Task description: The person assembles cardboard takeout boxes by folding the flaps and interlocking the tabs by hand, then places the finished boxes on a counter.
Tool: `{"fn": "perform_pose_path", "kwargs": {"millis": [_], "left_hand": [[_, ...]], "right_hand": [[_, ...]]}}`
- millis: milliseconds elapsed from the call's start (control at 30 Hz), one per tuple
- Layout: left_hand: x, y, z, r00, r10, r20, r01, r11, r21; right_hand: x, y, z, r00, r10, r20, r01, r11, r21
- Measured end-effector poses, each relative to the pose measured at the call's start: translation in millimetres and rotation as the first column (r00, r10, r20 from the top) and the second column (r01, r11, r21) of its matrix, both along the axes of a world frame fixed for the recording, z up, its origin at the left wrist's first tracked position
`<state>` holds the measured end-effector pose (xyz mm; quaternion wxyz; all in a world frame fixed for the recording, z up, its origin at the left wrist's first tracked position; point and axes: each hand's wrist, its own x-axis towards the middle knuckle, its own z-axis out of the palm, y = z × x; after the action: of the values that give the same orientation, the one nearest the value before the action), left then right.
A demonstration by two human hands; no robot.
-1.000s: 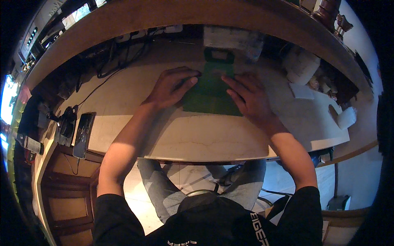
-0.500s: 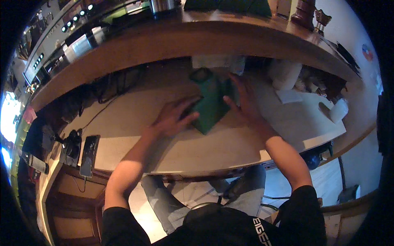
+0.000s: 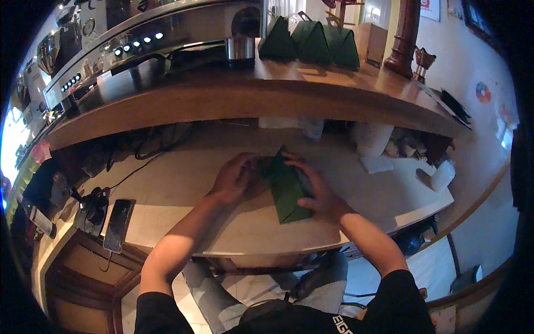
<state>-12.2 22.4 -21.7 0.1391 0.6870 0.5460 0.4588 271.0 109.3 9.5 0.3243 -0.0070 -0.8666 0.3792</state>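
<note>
A dark green folded-card box [image 3: 289,195] with a triangular shape stands on the pale lower worktop in front of me. My right hand [image 3: 320,189] is at its right side, fingers over the upper edge and thumb low against the side, gripping it. My left hand [image 3: 235,177] is at the box's left, fingers curled in at a dark green flap. Shadow hides part of the left fingertips.
Three similar green triangular boxes [image 3: 308,43] stand on the raised wooden shelf [image 3: 233,100], near a metal cup [image 3: 240,49] and a coffee machine. A phone [image 3: 118,225] with a cable lies left; white rolls [image 3: 443,177] and a white pad [image 3: 377,164] are right.
The view has tilted up, showing more of the raised shelf. The green box has turned and now stands more upright. My right hand has closed in on it, and my left fingers have curled.
</note>
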Motion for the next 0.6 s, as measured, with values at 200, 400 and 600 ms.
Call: {"fn": "perform_pose_path", "kwargs": {"millis": [200,400,600], "left_hand": [[0,12,0,0.988,-0.061,0.143,0.034,0.982,0.184],[-1,24,-21,0.951,-0.097,0.293,0.127,0.988,-0.086],[-10,12,-12,0.969,-0.065,0.238,0.095,0.989,-0.115]], "right_hand": [[1,9,-19,0.992,0.086,-0.089,-0.103,0.974,-0.202],[-3,17,-30,0.972,-0.225,-0.069,0.2,0.944,-0.263],[15,-26,-29,0.844,-0.483,0.234,0.501,0.865,-0.023]]}}
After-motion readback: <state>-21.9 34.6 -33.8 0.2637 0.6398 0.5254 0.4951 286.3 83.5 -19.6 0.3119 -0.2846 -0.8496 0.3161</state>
